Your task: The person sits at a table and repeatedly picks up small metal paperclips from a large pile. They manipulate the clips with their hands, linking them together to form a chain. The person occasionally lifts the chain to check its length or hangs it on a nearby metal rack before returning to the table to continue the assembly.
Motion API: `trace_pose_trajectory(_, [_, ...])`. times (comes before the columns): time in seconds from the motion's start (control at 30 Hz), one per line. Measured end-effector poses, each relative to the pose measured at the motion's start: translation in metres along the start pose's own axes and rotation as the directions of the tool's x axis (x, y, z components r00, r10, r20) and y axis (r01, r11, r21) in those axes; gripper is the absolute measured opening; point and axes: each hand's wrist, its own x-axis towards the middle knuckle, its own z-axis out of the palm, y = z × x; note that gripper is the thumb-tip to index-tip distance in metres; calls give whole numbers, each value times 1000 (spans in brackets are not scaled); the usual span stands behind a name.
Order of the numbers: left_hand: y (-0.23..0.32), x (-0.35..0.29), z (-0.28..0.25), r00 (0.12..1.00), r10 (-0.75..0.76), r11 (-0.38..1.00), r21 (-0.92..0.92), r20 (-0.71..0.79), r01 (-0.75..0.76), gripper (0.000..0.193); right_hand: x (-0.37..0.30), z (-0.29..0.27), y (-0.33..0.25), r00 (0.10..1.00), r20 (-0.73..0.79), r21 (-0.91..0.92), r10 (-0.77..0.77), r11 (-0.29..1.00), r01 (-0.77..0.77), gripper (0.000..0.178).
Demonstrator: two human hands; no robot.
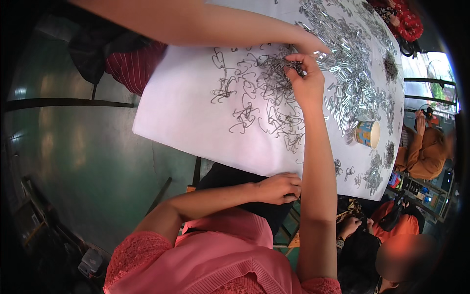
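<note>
My right hand reaches far over the white-covered table. Its thumb and forefinger close on some bent wire pieces at the edge of a dark tangled heap. More thin, hook-like bent wires lie loosely to the left and nearer to me. My left hand rests at the near table edge with curled fingers; whatever they hold, if anything, is hidden. Just beyond my right hand, another person's hand touches a large spread of small shiny silver metal pieces.
A patterned paper cup stands among the metal pieces on the right. Smaller piles of wire lie along the right side. Other people sit around the table, one in an orange-brown top. The co-worker's forearm crosses the far left.
</note>
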Motion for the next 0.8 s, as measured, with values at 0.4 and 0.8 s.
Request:
trace_pose_trajectory(0.4, [0, 0, -5, 999, -11, 997, -76, 33, 13, 10, 24, -26, 8, 966, 87, 304, 242, 917, -257, 29])
trace_pose_trajectory(0.8, [-1, -2, -3, 999, -12, 999, -48, 49, 14, 11, -56, -37, 40, 981, 163, -406, -109, 898, 168, 26])
